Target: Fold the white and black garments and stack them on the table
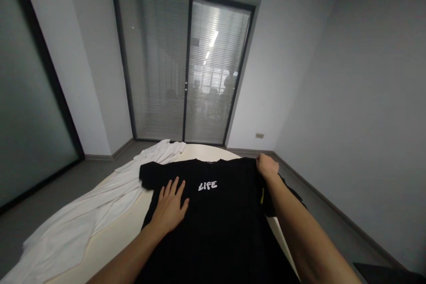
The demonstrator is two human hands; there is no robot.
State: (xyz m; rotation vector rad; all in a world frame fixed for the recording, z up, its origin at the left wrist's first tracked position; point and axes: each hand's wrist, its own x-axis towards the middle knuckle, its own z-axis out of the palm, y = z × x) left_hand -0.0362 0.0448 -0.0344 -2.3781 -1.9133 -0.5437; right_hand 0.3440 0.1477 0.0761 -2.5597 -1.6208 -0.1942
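A black T-shirt (213,217) with white lettering on its chest lies spread over the table, its neckline toward the far edge. My left hand (171,206) rests flat on the left of the chest, fingers spread. At the right shoulder, my right hand (267,166) is closed on the T-shirt's fabric. The right sleeve falls partly behind my forearm. A small yellow mark shows near that sleeve.
White garments (100,204) lie in a long heap along the left side of the pale table (111,235). Beyond the table stand glass doors (186,66) with blinds. A plain wall (362,111) rises on the right. Something dark (386,273) sits low at the right corner.
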